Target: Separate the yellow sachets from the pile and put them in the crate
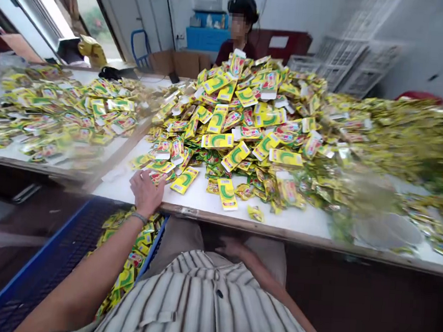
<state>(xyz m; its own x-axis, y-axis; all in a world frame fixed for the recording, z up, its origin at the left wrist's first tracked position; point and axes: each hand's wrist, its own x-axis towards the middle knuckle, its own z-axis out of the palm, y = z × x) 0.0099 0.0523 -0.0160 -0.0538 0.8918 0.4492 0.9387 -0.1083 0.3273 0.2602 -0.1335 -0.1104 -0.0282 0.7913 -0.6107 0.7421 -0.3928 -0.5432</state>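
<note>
A big heap of small yellow and green sachets [248, 117] covers the white table [203, 198] in front of me. My left hand [146, 191] rests at the table's near edge, fingers curled on a sachet at the foot of the heap. A thin bracelet circles that wrist. My right hand [232, 247] lies low on my lap under the table edge, fingers loosely flat and holding nothing I can see. A single sachet [227, 193] lies loose just right of my left hand.
A blue crate [44, 270] with several sachets in it stands on the floor at my left. A second table [50, 106] at the left carries more sachets. A person [240, 27] sits across the heap. White crates [348, 63] are stacked at the back right. A pale bowl [389, 230], blurred, sits at the right.
</note>
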